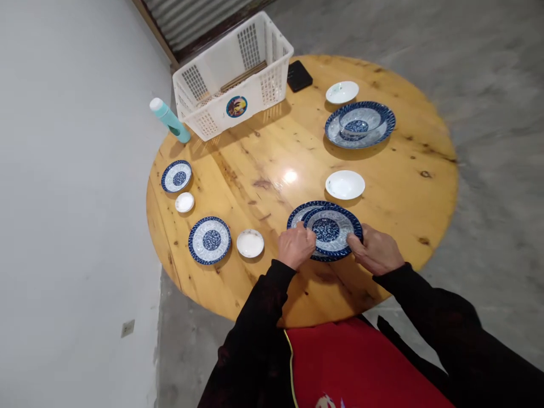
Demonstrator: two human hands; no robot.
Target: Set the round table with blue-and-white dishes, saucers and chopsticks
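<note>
Two blue-and-white patterned plates overlap near the front edge of the table. The upper plate (334, 229) covers most of the lower plate (296, 215), whose rim shows at the left. My right hand (377, 249) is closed on the upper plate's right rim, thumb on top and fingers hidden underneath. My left hand (296, 245) is closed at the left side of the plates; its fingertips are hidden, so I cannot tell whether it grips one plate or both. Just beyond the plates sits a white bowl (345, 185).
Farther back on the round wooden table (263, 164) are a large oval plate (382, 133), a white dish (342, 92), a black flat object (300, 76), a white basket (272, 85) holding sticks and a teal bottle (170, 120). Left lie patterned plates (209, 241) and small white dishes (250, 243).
</note>
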